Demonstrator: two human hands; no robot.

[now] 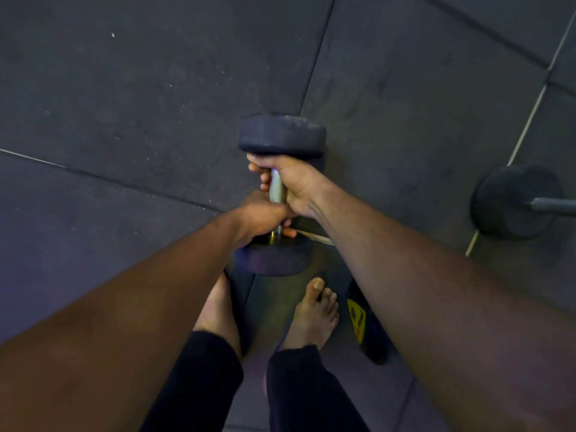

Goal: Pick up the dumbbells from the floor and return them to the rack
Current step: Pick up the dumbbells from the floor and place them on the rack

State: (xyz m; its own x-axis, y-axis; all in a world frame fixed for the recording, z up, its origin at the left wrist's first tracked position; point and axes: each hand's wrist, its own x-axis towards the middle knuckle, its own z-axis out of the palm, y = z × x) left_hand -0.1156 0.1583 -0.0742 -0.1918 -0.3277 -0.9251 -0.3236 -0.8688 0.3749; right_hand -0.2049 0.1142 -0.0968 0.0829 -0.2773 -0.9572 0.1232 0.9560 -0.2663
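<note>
A black dumbbell (282,135) with a metal handle is held over the dark rubber floor, one head pointing away from me and the other just above my feet. My right hand (294,182) is wrapped around the far part of the handle. My left hand (265,213) grips the near part, next to the closer head. A second dumbbell (511,201) lies on the floor at the right edge, only one head and part of its bar in view. No rack shows.
My bare feet (311,313) stand on the floor just below the held dumbbell. A black slipper with a yellow print (361,319) lies to the right of my right foot. Dark rubber floor tiles (140,88) with pale seams spread all around.
</note>
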